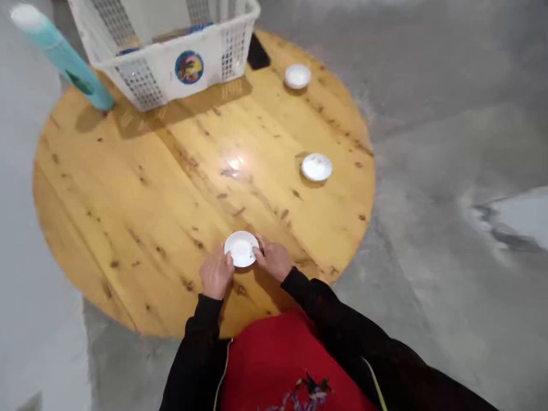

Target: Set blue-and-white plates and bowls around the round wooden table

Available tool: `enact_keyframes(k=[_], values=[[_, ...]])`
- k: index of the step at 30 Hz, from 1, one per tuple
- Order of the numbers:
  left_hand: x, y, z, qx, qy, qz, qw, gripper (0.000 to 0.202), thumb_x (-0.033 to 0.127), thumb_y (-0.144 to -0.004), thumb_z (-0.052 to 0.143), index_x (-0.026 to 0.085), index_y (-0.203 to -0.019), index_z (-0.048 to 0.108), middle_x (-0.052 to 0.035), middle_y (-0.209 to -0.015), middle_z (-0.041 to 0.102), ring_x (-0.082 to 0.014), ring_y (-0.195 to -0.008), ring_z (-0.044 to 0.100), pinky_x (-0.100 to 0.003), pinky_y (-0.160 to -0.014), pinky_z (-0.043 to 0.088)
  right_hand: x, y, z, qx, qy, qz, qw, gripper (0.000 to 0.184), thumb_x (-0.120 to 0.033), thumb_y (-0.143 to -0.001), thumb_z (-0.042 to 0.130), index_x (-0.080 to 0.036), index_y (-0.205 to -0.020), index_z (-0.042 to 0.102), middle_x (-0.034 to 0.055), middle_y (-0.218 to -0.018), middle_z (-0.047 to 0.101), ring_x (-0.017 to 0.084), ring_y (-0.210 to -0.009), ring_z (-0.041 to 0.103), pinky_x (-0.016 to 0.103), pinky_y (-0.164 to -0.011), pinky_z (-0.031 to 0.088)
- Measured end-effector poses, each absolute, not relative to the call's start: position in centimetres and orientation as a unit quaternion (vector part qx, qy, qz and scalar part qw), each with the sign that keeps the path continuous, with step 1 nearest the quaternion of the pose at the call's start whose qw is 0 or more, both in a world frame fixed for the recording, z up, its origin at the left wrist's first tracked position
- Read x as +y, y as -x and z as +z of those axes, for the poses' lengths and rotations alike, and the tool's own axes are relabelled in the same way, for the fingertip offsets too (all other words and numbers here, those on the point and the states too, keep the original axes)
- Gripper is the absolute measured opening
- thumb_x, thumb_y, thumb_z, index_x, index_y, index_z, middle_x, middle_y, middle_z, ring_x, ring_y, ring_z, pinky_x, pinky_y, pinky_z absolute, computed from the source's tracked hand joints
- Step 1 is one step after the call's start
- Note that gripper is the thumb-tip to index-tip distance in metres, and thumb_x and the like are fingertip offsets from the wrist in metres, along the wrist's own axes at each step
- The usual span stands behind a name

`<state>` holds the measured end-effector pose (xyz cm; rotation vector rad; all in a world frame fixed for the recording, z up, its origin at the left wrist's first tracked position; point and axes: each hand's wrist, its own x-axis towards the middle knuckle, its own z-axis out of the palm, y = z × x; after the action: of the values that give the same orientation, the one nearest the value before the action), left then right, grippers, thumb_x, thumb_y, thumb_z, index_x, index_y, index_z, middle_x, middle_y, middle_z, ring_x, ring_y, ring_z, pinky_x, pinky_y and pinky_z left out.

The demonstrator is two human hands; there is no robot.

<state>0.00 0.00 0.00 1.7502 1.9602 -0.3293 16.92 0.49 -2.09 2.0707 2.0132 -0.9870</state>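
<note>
A small white saucer (pixel 241 248) rests on the round wooden table (pixel 141 200) near its front edge. My left hand (pixel 216 274) grips the saucer's left rim with curled fingers. My right hand (pixel 274 258) pinches its right rim. Both sleeves are black, over a red garment. Two more white saucers lie on the table, one at mid right (pixel 317 167) and one at the far right (pixel 297 76).
A white perforated plastic basket (pixel 171 63) with a round sticker stands at the table's back. A teal cylinder with a white cap (pixel 60 54) leans at the back left. A dark flat object (pixel 258 54) lies behind the basket. Grey concrete floor surrounds the table.
</note>
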Motion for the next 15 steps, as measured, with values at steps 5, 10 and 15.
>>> enact_keyframes(k=[5, 10, 15], values=[[1.0, 1.3, -1.7, 0.711, -0.626, 0.006, 0.320, 0.025, 0.030, -0.099, 0.041, 0.018, -0.102, 0.062, -0.0104, -0.092, 0.073, -0.0238, -0.083, 0.068, -0.028, -0.068, 0.041, 1.2, -16.5, -2.9, 0.643, -0.676, -0.355, -0.056, 0.024, -0.027, -0.095, 0.050, -0.014, -0.108, 0.066, 0.0113, -0.103, 0.073, 0.021, -0.087, 0.065, 0.028, -0.073, 0.039], [0.4, 1.9, -2.7, 0.688, -0.582, 0.145, 0.409, 0.020, 0.028, -0.092, 0.042, 0.020, -0.080, 0.056, -0.0034, -0.077, 0.066, -0.0180, -0.072, 0.061, -0.025, -0.064, 0.043, 0.5, -15.8, -3.4, 0.590, -0.682, -0.400, -0.161, 0.015, -0.017, -0.086, 0.050, -0.016, -0.087, 0.065, 0.0050, -0.081, 0.068, 0.018, -0.073, 0.058, 0.026, -0.067, 0.038], [-4.2, 2.7, -2.4, 0.644, -0.540, 0.210, 0.500, 0.023, 0.039, -0.089, 0.043, 0.021, -0.085, 0.056, -0.0031, -0.077, 0.064, -0.0183, -0.068, 0.061, -0.027, -0.061, 0.047, -4.1, -15.7, -3.3, 0.596, -0.662, -0.389, -0.234, 0.013, -0.018, -0.082, 0.050, -0.017, -0.084, 0.062, 0.0052, -0.082, 0.067, 0.019, -0.075, 0.058, 0.028, -0.069, 0.039]])
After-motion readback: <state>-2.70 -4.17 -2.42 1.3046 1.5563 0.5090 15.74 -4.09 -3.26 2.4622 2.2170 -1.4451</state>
